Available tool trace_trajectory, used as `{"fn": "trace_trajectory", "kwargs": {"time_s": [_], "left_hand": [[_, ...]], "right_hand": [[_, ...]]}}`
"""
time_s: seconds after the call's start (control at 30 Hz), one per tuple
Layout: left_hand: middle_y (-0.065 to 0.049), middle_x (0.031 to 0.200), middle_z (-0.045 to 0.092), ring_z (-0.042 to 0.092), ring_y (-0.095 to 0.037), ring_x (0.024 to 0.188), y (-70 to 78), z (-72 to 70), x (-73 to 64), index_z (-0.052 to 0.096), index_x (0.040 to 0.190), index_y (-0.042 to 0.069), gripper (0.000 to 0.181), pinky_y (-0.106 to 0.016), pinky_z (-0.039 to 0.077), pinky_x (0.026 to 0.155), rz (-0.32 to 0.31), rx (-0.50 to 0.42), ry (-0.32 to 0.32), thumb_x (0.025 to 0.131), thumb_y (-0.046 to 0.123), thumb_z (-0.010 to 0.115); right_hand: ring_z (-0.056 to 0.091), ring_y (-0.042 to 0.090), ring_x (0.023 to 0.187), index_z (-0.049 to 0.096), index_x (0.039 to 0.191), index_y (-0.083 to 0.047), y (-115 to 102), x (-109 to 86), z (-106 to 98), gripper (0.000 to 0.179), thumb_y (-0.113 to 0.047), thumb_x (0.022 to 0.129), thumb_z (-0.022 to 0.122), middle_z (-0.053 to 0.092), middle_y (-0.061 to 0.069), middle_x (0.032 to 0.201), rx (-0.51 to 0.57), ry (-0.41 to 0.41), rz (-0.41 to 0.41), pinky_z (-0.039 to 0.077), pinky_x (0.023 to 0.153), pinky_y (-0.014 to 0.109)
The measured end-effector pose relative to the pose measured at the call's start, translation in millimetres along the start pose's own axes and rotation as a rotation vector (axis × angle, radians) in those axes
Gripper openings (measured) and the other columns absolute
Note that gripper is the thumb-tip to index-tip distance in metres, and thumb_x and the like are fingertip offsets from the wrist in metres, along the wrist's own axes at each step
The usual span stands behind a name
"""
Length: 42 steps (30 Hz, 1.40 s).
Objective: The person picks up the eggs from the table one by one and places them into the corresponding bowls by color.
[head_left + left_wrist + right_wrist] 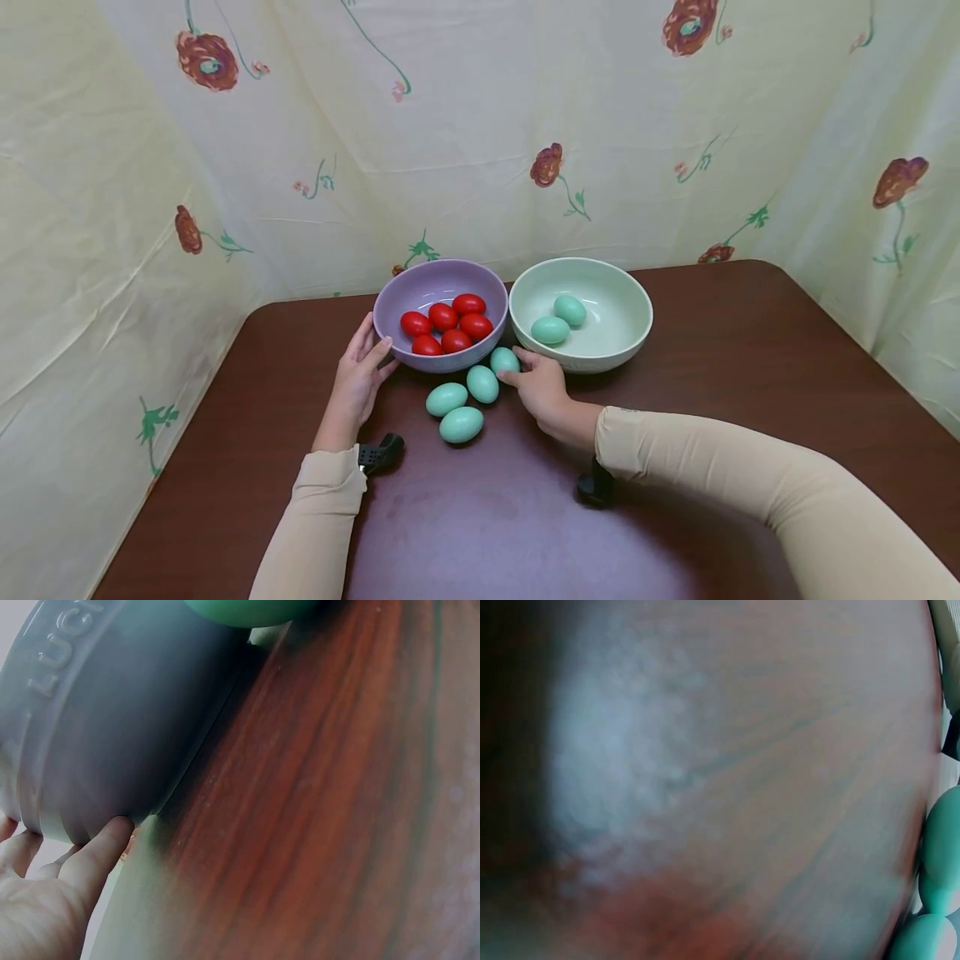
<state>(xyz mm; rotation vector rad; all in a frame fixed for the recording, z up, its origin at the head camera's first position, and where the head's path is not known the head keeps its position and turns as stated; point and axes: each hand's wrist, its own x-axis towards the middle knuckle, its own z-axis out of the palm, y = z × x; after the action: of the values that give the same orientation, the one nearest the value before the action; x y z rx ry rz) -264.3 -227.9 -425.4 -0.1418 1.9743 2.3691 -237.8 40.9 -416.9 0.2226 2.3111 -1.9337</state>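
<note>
My left hand [356, 379] rests its fairly straight fingers [105, 844] against the outer left side of a purple bowl [393, 287], thumb at the rim. Several glossy red eggs [443, 317] lie inside that bowl. Just in front of where the two bowls meet, my right hand [543, 387] pinches a mint-green egg [505, 360] between thumb and fingers. Three more green eggs [462, 425] lie on the table to its left. The pale green bowl [618, 312], right of the purple one, holds two green eggs [570, 310]. In the right wrist view the right hand is hidden.
Both bowls stand side by side at the back of the dark brown wooden table [750, 350]. A flower-printed curtain [465, 167] hangs behind the table and along its sides. Black wrist devices [382, 454] stick out beneath both sleeves.
</note>
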Motion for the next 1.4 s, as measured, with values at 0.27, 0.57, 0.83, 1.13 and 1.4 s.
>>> {"fn": "trace_trajectory", "kwargs": {"time_s": [0.27,0.57,0.83,1.13,1.4], "left_hand": [[0.007,0.169,0.013,0.030,-0.017,0.151,-3.0,-1.5,0.0,0.018,0.160,0.029,0.066,-0.043,0.040,0.114,0.001,-0.009,0.003,0.104,0.020,0.051],[0.007,0.169,0.012,0.028,-0.017,0.152,-3.9,-2.3,-1.3,0.017,0.160,0.029,0.067,-0.043,0.040,0.114,0.003,-0.001,-0.004,0.103,0.022,0.052],[0.007,0.169,0.011,0.027,-0.019,0.152,-1.8,-3.7,-0.4,0.017,0.160,0.030,0.068,-0.044,0.039,0.114,0.013,0.017,-0.004,0.103,0.023,0.052],[0.008,0.169,0.012,0.028,-0.017,0.152,-0.7,-2.7,0.0,0.018,0.160,0.031,0.068,-0.043,0.040,0.114,0.008,0.003,-0.007,0.103,0.023,0.053],[0.007,0.169,0.012,0.029,-0.018,0.152,-1.9,-1.1,0.5,0.018,0.160,0.030,0.067,-0.043,0.040,0.113,0.014,0.006,-0.007,0.103,0.022,0.053]], "right_hand": [[0.041,0.032,0.143,0.051,0.142,0.002,2.4,-6.1,-5.4,0.056,-0.004,0.089,0.068,0.047,0.018,0.151,-0.021,-0.011,0.005,0.039,0.117,0.044],[0.048,0.032,0.138,0.053,0.140,0.003,5.1,-16.7,-17.6,0.056,-0.006,0.088,0.070,0.052,0.021,0.147,-0.025,-0.033,0.004,0.043,0.113,0.045],[0.049,0.030,0.136,0.054,0.140,0.002,3.3,-24.6,-27.9,0.056,-0.010,0.088,0.071,0.056,0.020,0.142,-0.051,-0.053,0.012,0.043,0.111,0.043],[0.049,0.029,0.138,0.054,0.141,-0.001,-1.7,-31.0,-35.4,0.058,-0.013,0.087,0.072,0.057,0.017,0.142,-0.046,-0.091,0.025,0.041,0.113,0.043],[0.053,0.027,0.133,0.054,0.141,0.000,-7.3,-38.7,-41.5,0.057,-0.013,0.088,0.071,0.057,0.016,0.142,-0.018,-0.129,0.035,0.044,0.108,0.036]]}}
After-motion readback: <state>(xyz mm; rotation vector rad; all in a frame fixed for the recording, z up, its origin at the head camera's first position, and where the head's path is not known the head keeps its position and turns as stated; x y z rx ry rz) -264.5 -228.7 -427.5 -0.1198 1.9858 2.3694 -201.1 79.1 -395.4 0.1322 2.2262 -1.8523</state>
